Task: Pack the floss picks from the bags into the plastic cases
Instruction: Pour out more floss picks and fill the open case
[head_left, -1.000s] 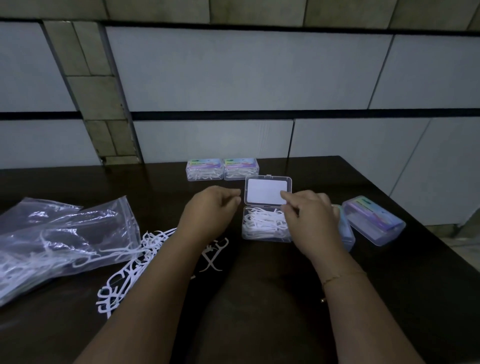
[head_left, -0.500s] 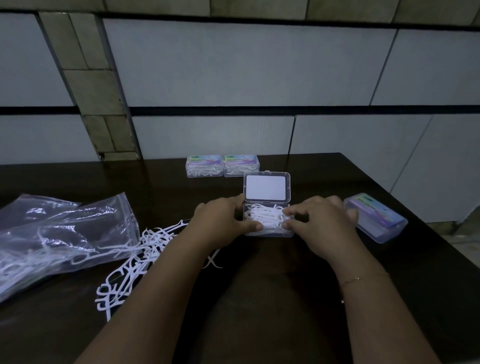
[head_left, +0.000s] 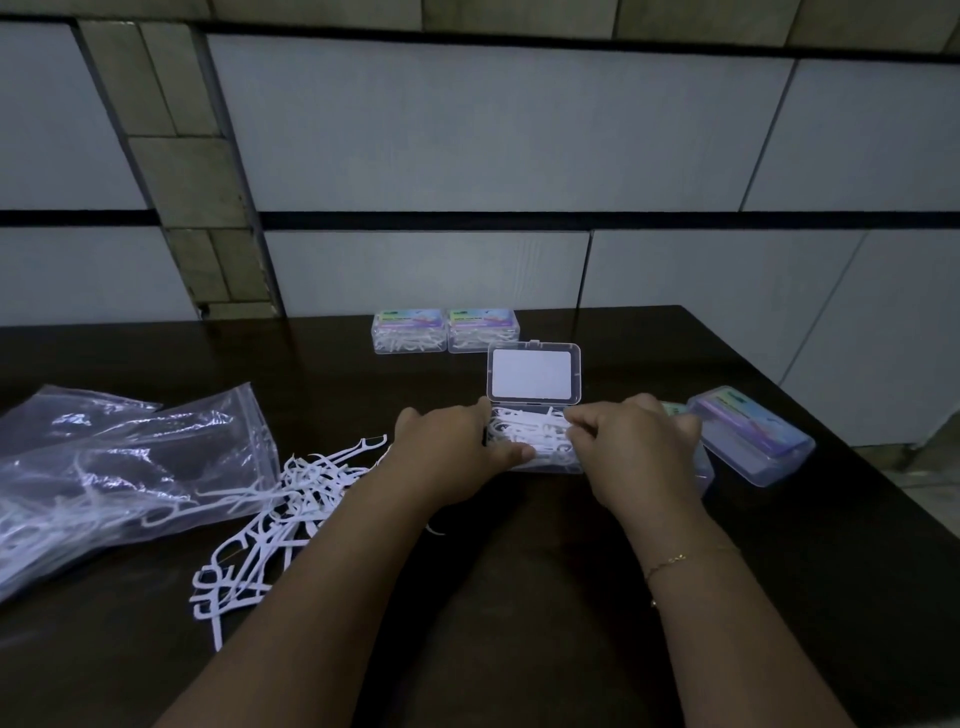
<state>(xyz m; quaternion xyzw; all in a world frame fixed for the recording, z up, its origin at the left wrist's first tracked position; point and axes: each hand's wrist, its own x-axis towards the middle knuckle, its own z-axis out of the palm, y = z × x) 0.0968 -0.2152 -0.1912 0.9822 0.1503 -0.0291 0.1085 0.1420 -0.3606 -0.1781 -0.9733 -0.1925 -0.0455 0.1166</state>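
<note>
Head view: both hands meet at one open case in the middle of the table (head_left: 519, 597).
Left hand (head_left: 451, 447): grasps the left end of the open case (head_left: 540, 457), thumb lying over the picks inside.
Right hand (head_left: 631, 449): fingers curled at the case's right end, seemingly pinching or tucking picks; exact hold unclear.
Lid (head_left: 533, 374): stands upright behind the hands.
Step in hand: settling a full load flat, as I judge it.
Next move: press stray picks below the rim, then fold the lid down.
Loose floss picks (head_left: 270, 525): heaped left of the arm, spilling from the bags (head_left: 114, 467).
Closed cases (head_left: 445, 332): two at the back; more at right (head_left: 753, 436).
</note>
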